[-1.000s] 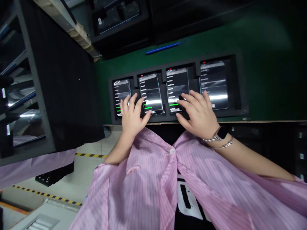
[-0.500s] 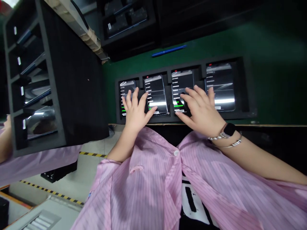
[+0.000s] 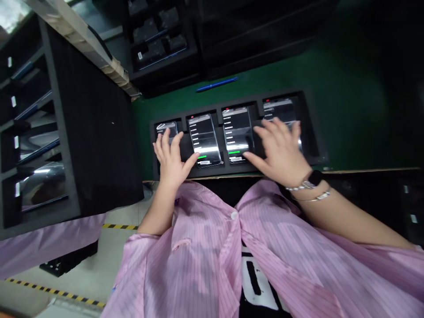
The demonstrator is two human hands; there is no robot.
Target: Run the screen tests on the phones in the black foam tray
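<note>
Several phones with lit list screens lie side by side in a black foam tray [image 3: 318, 143]. My left hand [image 3: 171, 164] is spread over the leftmost phone [image 3: 162, 127], covering much of it. Its thumb tip is at the lower left of the second phone [image 3: 204, 138], which has a green line on screen. My right hand [image 3: 281, 155] is spread, holding nothing, over the rightmost phone [image 3: 281, 106]. Its thumb points at the lower right of the third phone [image 3: 236, 134], also showing a green line. Whether the fingertips touch the glass I cannot tell.
Behind the tray a blue pen [image 3: 217, 84] lies on the green mat [image 3: 258, 75]. A tall black foam rack [image 3: 96, 128] with phones in its slots stands at left. Another foam tray [image 3: 159, 70] with phones is at the back. Lower left, a co-worker's pink sleeve [image 3: 56, 238] shows.
Relative to the phones, my left hand has shifted left, its thumb off the middle of the second phone. My right hand has moved right, off the third phone. The third screen shows fewer green lines.
</note>
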